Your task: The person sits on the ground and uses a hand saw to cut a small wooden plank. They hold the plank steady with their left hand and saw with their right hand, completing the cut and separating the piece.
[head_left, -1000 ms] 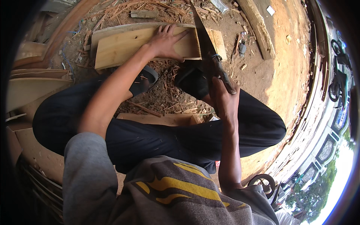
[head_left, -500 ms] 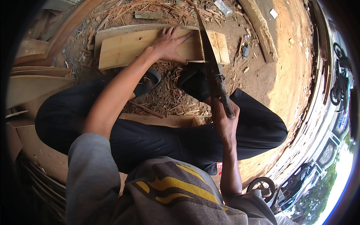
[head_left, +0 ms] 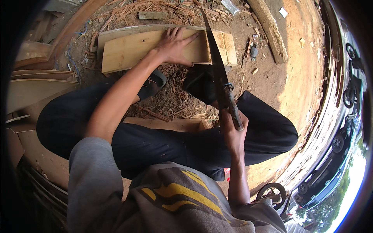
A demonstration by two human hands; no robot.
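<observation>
Left hand (head_left: 173, 49): pressed flat, fingers spread, on the pale plank (head_left: 132, 50), its thumb at the near edge.
Right hand (head_left: 234, 134): clamped around the handle of a saw (head_left: 218, 58), well apart from the other.
Saw: blade crossing the plank near its right end, tip past the far edge.
Plank: I see it lying over a second board (head_left: 122, 33).
Ground (head_left: 268, 79): shavings (head_left: 118, 16) strewn beyond the boards' far edges.

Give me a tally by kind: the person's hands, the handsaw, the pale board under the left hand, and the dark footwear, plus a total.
Left hand and right hand: 2
Handsaw: 1
Pale board: 1
Dark footwear: 2
Total: 6
</observation>
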